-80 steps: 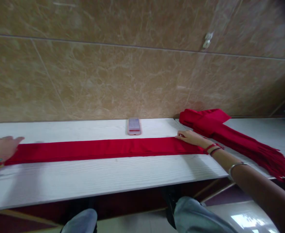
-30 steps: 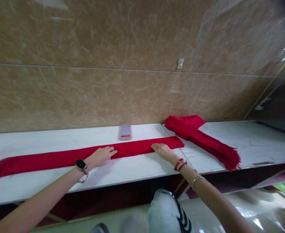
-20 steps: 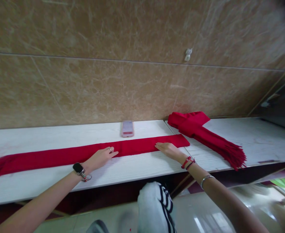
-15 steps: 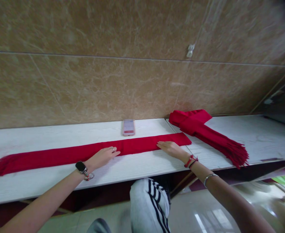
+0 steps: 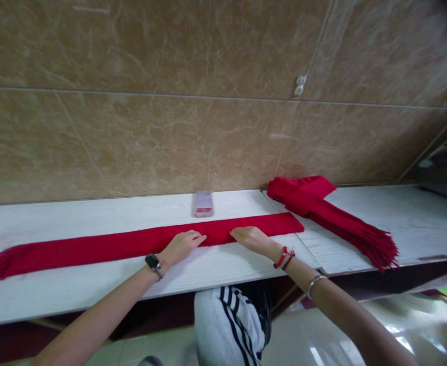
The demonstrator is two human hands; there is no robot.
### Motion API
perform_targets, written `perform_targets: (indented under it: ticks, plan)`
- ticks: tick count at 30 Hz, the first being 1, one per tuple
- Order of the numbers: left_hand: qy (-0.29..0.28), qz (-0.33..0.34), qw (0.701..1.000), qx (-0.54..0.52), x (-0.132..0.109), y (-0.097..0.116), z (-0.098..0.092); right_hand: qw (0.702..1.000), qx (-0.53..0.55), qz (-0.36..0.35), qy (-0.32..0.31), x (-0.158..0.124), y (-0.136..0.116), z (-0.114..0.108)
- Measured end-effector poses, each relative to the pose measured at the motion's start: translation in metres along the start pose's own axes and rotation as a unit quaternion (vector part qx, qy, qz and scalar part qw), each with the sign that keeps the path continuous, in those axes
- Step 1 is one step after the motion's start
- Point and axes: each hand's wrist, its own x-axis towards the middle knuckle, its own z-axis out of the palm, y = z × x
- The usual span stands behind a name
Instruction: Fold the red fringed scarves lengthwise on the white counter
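A long red scarf (image 5: 94,249) lies stretched out in a narrow strip along the white counter. My left hand (image 5: 181,246) rests on its near edge around the middle, fingers extended and slightly bent, a watch at the wrist. To the right, my right hand (image 5: 252,239) touches the same scarf with its fingers stretched out and fairly flat. A short stretch of cloth shows between the two hands. Neither hand visibly grips the fabric, though the undersides of the fingers are hidden.
A second red scarf with a fringed end (image 5: 333,218) lies folded over itself at the right, against the wall. A phone (image 5: 203,204) lies behind the strip. The white counter (image 5: 74,295) meets a brown marbled wall (image 5: 170,142) holding a small white fixture (image 5: 300,85).
My two hands have come closer together along the scarf, the left moving right and the right moving left. The camera view has shifted slightly.
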Motion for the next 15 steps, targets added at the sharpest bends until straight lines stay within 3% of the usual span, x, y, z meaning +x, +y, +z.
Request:
perform_targets:
  ticks: [3,6,10,15]
  plan:
    - [0.011,0.008,1.000,0.018,-0.001,0.002,-0.001,1.000,-0.003,0.007,-0.016,0.004,-0.004,0.001]
    - [0.028,0.012,0.999,0.011,-0.001,0.005,-0.004,1.000,0.016,0.023,0.009,-0.001,-0.003,-0.001]
    - [0.014,0.031,0.999,-0.015,0.001,0.007,-0.006,0.999,0.027,0.029,0.017,-0.008,-0.004,-0.002]
    - [0.016,0.004,0.997,-0.072,-0.006,0.001,0.001,0.999,0.028,0.019,0.008,-0.007,-0.008,-0.006]
